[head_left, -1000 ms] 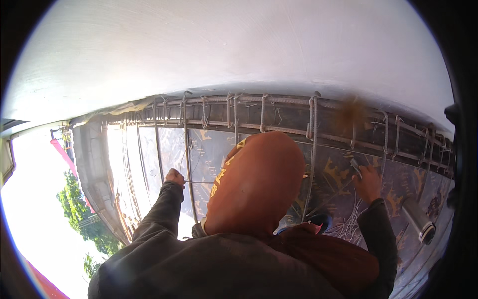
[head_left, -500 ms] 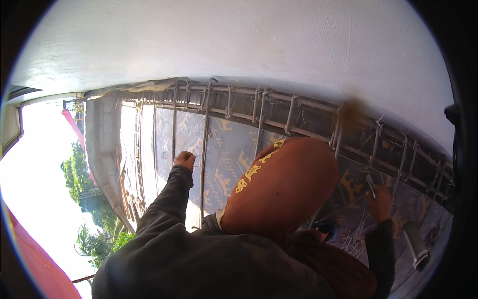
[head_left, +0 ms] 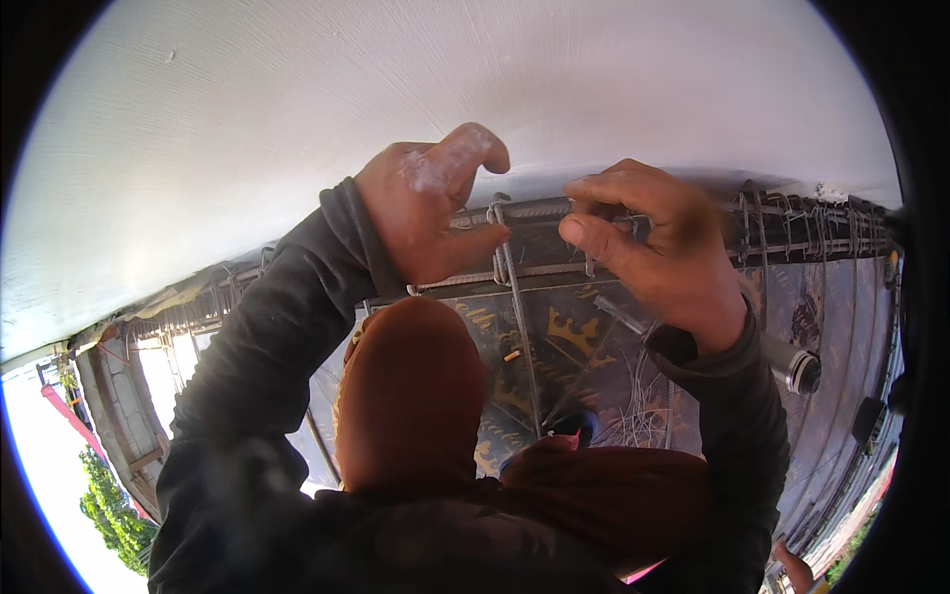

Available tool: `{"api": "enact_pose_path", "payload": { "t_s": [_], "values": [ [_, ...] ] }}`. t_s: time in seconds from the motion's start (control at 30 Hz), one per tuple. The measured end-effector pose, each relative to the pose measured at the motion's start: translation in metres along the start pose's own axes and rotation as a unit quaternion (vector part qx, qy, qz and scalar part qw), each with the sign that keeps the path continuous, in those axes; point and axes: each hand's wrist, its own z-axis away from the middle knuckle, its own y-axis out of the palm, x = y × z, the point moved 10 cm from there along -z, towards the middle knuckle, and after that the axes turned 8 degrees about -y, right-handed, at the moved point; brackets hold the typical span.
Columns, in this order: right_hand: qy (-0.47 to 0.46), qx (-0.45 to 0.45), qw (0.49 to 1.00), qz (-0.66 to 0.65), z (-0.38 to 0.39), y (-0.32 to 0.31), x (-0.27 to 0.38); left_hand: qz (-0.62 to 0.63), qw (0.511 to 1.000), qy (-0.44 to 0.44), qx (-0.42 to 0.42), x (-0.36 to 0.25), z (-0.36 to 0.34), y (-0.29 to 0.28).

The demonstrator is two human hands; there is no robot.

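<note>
My left hand (head_left: 421, 213) is raised at the rebar cage, its thumb and curled forefinger apart in a wide C, with nothing seen between them. Opposite it, my right hand (head_left: 658, 238) has its fingers bent toward the thumb; what they pinch, if anything, is too small to make out. Between the hands, a bent steel stirrup (head_left: 503, 247) hooks over the long ribbed bars (head_left: 544, 269) along the white wall. Below my right hand a grey metal piece (head_left: 619, 314) lies on the dark panel (head_left: 569, 381). My brown-clad knee (head_left: 411, 396) is beneath my left hand.
The white wall (head_left: 465, 59) rises close behind the bars. Loose thin wires (head_left: 643, 411) lie on the panel near a silver cylinder (head_left: 789, 364) with a dark end. More closely set stirrups (head_left: 821, 228) stand at right. A block wall (head_left: 121, 396) and greenery (head_left: 114, 505) show at left.
Both hands have come up and inward to the bars, the left from its side and the right from beside the grey metal piece. The view has swung to the right.
</note>
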Motion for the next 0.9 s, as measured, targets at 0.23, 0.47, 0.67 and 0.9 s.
{"api": "enact_pose_path", "payload": {
  "t_s": [0.23, 0.47, 0.67, 0.9],
  "values": [
    [0.038, -0.089, 0.992, 0.077, 0.022, -0.02, -0.003, 0.054, 0.995, 0.055, 0.069, -0.054, -0.063, 0.053],
    [0.026, -0.138, 0.984, 0.113, 0.037, -0.041, -0.011, 0.06, 0.995, 0.042, 0.067, -0.065, -0.085, 0.073],
    [0.047, -0.17, 0.98, 0.093, 0.042, -0.05, -0.026, 0.066, 0.983, -0.051, 0.166, -0.063, -0.09, 0.083],
    [0.086, -0.187, 0.979, -0.01, 0.051, -0.052, -0.051, 0.029, 0.993, 0.025, 0.111, -0.074, -0.101, 0.096]
  ]
}}
